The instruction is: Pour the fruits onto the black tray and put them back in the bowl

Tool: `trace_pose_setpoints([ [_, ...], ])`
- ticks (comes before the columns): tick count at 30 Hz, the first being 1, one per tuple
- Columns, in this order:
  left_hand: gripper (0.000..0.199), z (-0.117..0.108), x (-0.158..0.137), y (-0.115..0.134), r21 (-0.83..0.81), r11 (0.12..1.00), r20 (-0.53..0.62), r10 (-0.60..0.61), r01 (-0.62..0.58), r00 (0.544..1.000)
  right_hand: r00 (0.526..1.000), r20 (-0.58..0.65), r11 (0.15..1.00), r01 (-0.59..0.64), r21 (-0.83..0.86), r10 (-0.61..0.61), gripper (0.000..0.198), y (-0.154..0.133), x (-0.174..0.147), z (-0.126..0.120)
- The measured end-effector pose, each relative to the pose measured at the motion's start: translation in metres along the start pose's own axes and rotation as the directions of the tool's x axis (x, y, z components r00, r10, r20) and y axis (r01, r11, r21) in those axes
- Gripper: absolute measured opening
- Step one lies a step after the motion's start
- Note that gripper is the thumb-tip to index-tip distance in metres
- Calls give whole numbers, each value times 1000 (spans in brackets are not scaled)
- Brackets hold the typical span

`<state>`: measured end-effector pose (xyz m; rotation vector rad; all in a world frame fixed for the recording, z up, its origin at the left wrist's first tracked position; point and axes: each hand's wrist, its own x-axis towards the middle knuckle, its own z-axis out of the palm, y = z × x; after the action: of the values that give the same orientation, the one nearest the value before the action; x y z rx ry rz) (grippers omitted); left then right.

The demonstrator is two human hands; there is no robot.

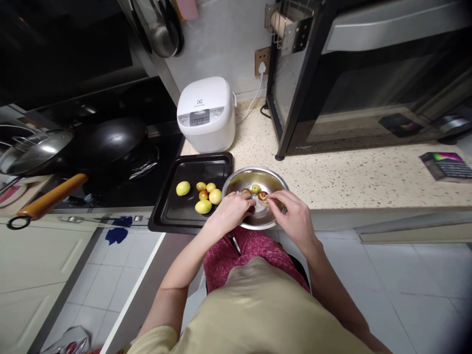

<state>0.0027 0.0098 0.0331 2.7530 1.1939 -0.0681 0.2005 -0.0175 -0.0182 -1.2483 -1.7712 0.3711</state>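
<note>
A stainless steel bowl (275,181) sits at the counter's front edge with a few small fruits in it. My right hand (295,210) reaches in from the right, thumb and fingertips pinched on a reddish-brown jujube (262,196). Over the bowl's left side, my left hand (236,210) has its fingers curled downward; a brownish fruit (246,191) shows just beyond them, and what the fingertips hold, if anything, is hidden. Between the hands lies a small green jujube (255,189). Left of the bowl, a black baking tray (177,216) bears several yellow and brownish fruits (203,206).
Behind the tray stands a white rice cooker (208,118). A large oven (368,88) takes up the back right, with a small dark box (446,166) near it. On the left stove, a wok (110,142) has a wooden handle (59,196) jutting forward.
</note>
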Motion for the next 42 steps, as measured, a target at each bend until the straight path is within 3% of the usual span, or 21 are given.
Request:
trace_pose_setpoints([
  [12, 9, 4, -4, 1, -21, 999, -34, 30, -31, 999, 1000, 8, 1000, 26, -3, -26, 17, 1, 1, 3],
  [18, 19, 7, -8, 1, -99, 993, -58, 56, -62, 997, 999, -4, 999, 42, 3, -42, 18, 2, 2, 4],
  [23, 27, -1, -27, -10, -251, 964, -190, 43, -91, 981, 998, -2, 998, 56, -1, -56, 16, 2, 3, 3],
  [25, 28, -2, -38, -24, -307, 951, -274, -48, -40, 960, 998, -5, 998, 63, -2, -63, 14, 2, 3, 3],
  [28, 35, 1, -53, -54, -290, 939, -345, -284, 186, 895, 998, -8, 998, 69, 6, -69, 14, 2, 2, 3],
  [32, 40, 13, -66, -93, -202, 866, -272, -498, 458, 823, 997, -8, 997, 71, 11, -71, 14, 2, 3, 5],
  [36, 44, 19, -68, -109, -167, 847, -201, -530, 504, 824, 997, -12, 997, 77, 6, -77, 14, 2, 3, 6],
  [42, 45, 15, -63, -109, -117, 834, -160, -552, 539, 819, 996, -21, 996, 91, 0, -91, 12, 3, 3, 5],
])
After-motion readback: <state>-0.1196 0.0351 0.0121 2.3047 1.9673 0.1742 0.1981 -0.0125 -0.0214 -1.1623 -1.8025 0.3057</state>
